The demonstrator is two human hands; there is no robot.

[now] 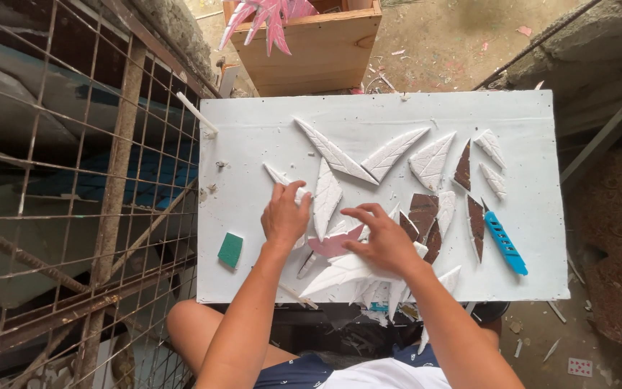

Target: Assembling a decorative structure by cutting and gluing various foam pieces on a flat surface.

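Two bare hands work over a white board (253, 137) strewn with carved white foam leaves. The left hand (284, 216), fingers spread and flat, pins a leaf-shaped piece (325, 196) at the board's centre, seemingly to steady it. The right hand (381, 241), also open with nothing gripped, rests at 5 o'clock from it on a pink piece (331, 245) and a cluster of white feathers (347, 274) overhanging the near edge. A blue utility knife (505, 243) lies at 3 o'clock, well apart; a green sanding block (230, 249) sits at 9 o'clock. Open room remains along the far edge, toward a wooden crate (325, 50).
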